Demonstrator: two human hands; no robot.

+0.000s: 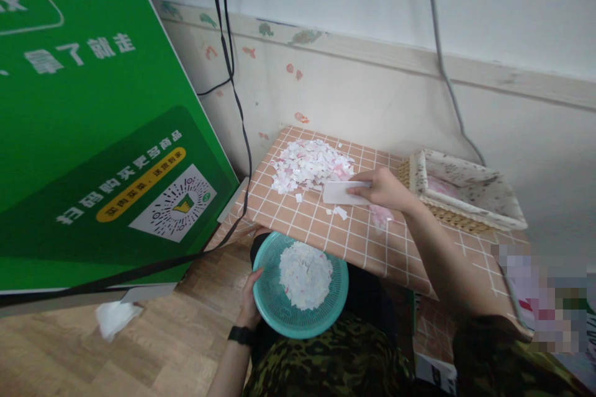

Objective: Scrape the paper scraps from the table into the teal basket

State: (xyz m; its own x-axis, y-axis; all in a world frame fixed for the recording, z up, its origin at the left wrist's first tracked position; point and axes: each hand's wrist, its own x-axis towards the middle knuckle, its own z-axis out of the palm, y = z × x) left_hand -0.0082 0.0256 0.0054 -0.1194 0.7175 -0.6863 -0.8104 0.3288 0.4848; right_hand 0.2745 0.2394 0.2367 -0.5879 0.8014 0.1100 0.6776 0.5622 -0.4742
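Note:
My left hand (252, 294) grips the left rim of a teal plastic colander (341, 298), held below the table's front edge. A heap of white paper scraps (305, 276) lies inside it. Over the table, my right hand (384, 189) is closed on a flat white card (339, 193), whose kind I cannot make out further. Just beyond the card rises a pile of white and pinkish torn paper scraps (307, 162). A few loose scraps (341, 213) lie in front of the card, and a pink bit (382, 216) sits under my right wrist.
The table (279, 208) wears a brown checked cloth. To the right stands a lined wicker basket (465, 195) with something pink inside. A green sign (93, 136) fills the left, with a black cable (242, 118) hanging before it. A white bag-like thing (116, 317) lies on the floor.

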